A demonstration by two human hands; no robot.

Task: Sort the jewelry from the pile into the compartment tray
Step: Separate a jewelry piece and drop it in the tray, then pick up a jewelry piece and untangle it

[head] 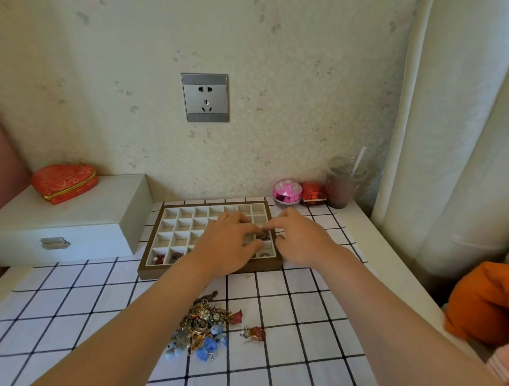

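A tangled pile of jewelry [203, 325], gilt, blue and red, lies on the near worktop, while the brown-rimmed compartment tray [153, 272] sits flat beyond it, a few cream cells holding pieces.

1. The left forearm [142, 319] and the right forearm [402, 316] are bare along the whole length in view, up to the wrists.
2. The left hand [227, 244] and the right hand [301, 238] are bare too.
3. The fingers [246, 221] are slim; the nails are too blurred to make out.
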